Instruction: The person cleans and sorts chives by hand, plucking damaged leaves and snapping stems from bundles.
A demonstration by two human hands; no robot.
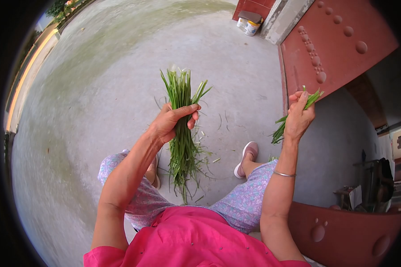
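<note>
My left hand [176, 121] is wrapped round a large bunch of long green leafy stalks [182, 151], held upright above the floor between my feet. Pale cut ends stick up above the fist, and the thin leaf tips hang down below it. Out to the right, my right hand [300, 116] is closed on a smaller bundle of green stalks [280, 129], whose ends show on both sides of the fingers. The two hands are well apart. Loose bits of stalk [216, 160] lie scattered on the concrete near the large bunch.
Red double doors with round studs [329, 40] stand open on the right. A white bucket [250, 26] sits by the door post at the top. Dark furniture [372, 182] shows indoors at the right. My shoes [246, 159] rest on the concrete floor [98, 89].
</note>
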